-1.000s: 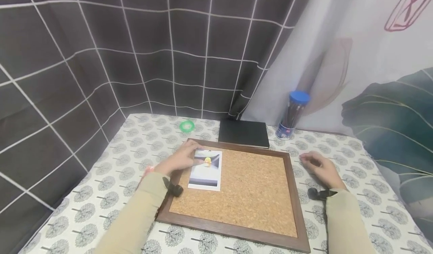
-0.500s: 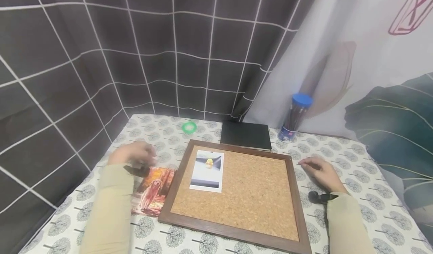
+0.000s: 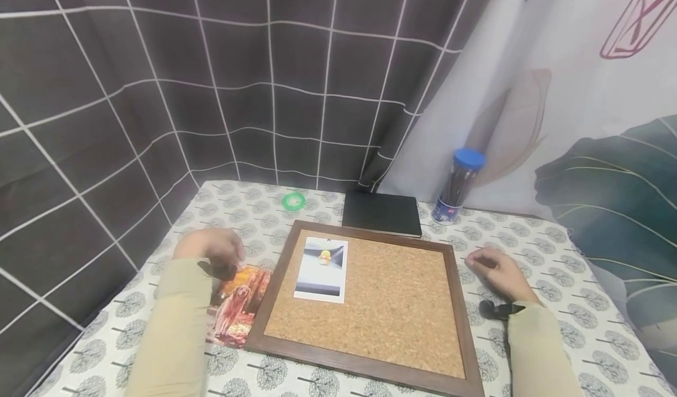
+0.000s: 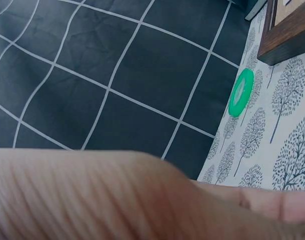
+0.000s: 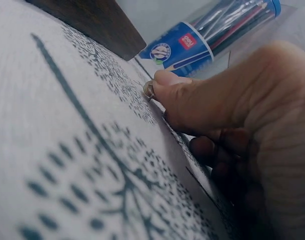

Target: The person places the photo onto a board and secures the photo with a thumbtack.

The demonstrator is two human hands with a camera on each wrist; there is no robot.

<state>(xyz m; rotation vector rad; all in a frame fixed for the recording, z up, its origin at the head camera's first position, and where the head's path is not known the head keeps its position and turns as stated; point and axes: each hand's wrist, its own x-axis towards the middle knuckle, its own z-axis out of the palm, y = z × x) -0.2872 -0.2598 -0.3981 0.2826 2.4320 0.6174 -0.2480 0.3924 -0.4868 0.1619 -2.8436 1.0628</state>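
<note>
The right hand is pinching 1 pin beside the corkboard; the left hand is covering a dog photo's edge, grip unclear.

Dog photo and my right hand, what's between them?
The corkboard lies between the dog photo and your right hand, with another photo on its left part; the head view shows this.

The corkboard lies on the table. The duck photo lies on its left part; the dog photo lies just left of its frame, left hand at the photo's far edge. Behind, left to right: tape roll, notebook, pencil tub. Right hand: right of the corkboard.
</note>
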